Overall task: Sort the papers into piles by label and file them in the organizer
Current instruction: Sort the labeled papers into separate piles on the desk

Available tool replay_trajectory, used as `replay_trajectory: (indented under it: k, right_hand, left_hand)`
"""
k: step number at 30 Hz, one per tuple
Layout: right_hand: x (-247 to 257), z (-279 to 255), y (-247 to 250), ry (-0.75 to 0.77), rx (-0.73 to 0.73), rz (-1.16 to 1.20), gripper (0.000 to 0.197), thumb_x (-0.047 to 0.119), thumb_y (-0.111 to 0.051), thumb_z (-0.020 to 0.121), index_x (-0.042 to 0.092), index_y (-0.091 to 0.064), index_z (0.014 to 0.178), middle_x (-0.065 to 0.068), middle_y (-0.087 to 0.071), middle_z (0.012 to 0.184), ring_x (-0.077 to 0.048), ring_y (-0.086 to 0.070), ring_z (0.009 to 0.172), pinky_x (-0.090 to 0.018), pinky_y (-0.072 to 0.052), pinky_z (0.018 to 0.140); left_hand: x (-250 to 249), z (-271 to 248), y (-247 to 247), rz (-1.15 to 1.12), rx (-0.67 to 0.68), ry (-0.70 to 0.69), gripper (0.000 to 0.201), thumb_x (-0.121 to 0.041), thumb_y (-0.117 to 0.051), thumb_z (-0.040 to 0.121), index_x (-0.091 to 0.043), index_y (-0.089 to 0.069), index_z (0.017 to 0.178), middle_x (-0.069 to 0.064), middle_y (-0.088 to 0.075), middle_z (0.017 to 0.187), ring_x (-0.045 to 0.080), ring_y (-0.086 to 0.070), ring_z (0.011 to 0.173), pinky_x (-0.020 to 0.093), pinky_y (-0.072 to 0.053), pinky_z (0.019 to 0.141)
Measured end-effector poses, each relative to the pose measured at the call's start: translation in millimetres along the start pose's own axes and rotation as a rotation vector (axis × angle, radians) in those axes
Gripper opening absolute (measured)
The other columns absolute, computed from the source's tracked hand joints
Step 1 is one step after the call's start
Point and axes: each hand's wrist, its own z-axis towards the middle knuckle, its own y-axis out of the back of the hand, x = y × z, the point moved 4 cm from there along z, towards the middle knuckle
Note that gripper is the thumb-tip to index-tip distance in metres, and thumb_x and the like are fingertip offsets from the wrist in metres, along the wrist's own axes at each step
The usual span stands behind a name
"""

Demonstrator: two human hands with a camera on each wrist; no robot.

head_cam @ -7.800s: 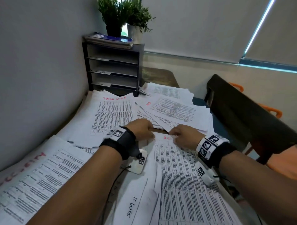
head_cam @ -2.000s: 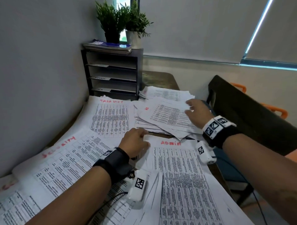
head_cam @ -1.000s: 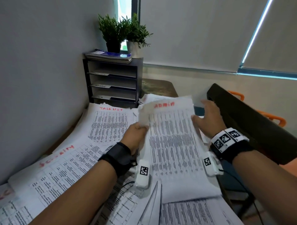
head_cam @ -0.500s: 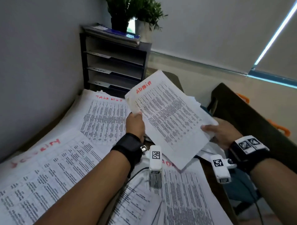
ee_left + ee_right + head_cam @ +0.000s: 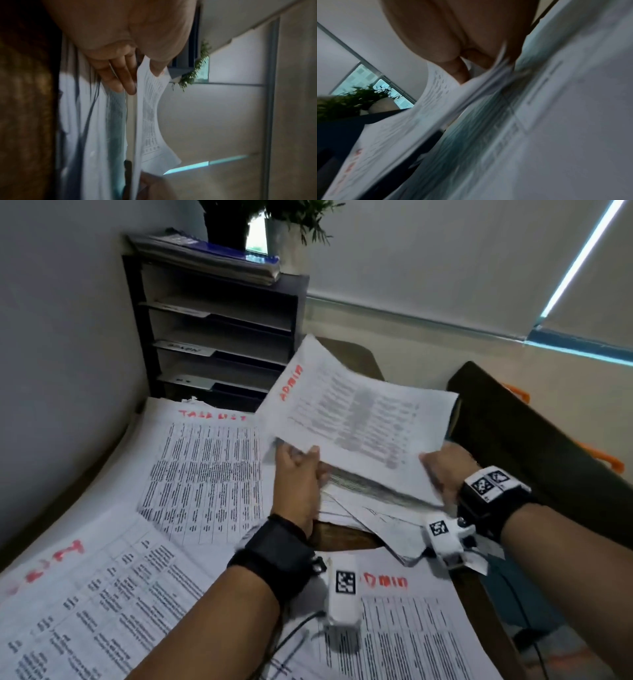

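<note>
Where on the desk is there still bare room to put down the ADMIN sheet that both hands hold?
Little. One bare wood patch lies between the left hand, the loose stack and the near ADMIN pile. Another strip runs behind the held sheet, right of the organizer. Papers crowd everything else.

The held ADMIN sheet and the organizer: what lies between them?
In the head view, nothing: the ADMIN sheet, held by both hands, hangs before the organizer with open air between.
</note>
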Motion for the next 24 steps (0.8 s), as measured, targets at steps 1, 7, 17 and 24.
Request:
replay_trajectory:
  k: [1,7,17,24]
  right_hand:
    - [-3,20,9,-0.031,-0.052,-0.02,0.026,0.011,-0.053,0.096,-0.004,-0.062,0.116,-0.027,-0.065,0.112,-0.029,-0.06,0.086,-0.035,-0.056,0.077]
    - [12,106,30,-0.08,-0.062,-0.248,0.042,0.01,-0.043,0.1,-0.007,-0.047,0.139,-0.026,-0.051,0.14,-0.039,-0.051,0.128,-0.029,-0.038,0.08]
    - [75,125,21,0.095,-0.159,-0.357,0.043,0.015,-0.058,0.095,-0.004,-0.052,0.133,-0.023,-0.057,0.134,-0.039,-0.055,0.122,-0.039,-0.046,0.099]
    - [77,-13,-7,0.442,0.217,-0.163,0.023,0.006,-0.052,0.097,0.017,-0.069,0.109,-0.002,-0.069,0.116,-0.019,-0.066,0.106,-0.039,-0.053,0.097]
  left_hand:
    - [3,-2,-3,0.006,0.01,0.015,0.034,-0.014,-0.054,0.102,-0.02,-0.042,0.133,0.01,-0.062,0.107,0.018,-0.062,0.087,0.033,-0.055,0.08]
    - [11,1,1,-0.009,-0.052,0.033,0.037,-0.019,-0.056,0.102,-0.019,-0.041,0.136,0.004,-0.059,0.108,0.019,-0.067,0.093,0.034,-0.057,0.086]
    - [17,4,5,0.008,-0.063,0.041,0.033,-0.018,-0.058,0.101,-0.02,-0.044,0.132,0.005,-0.061,0.104,0.018,-0.067,0.092,0.029,-0.056,0.083]
    - [9,-5,-2,0.106,-0.021,0.031,0.035,-0.009,-0.06,0.097,-0.016,-0.045,0.128,0.002,-0.061,0.096,0.009,-0.059,0.074,0.02,-0.054,0.064]
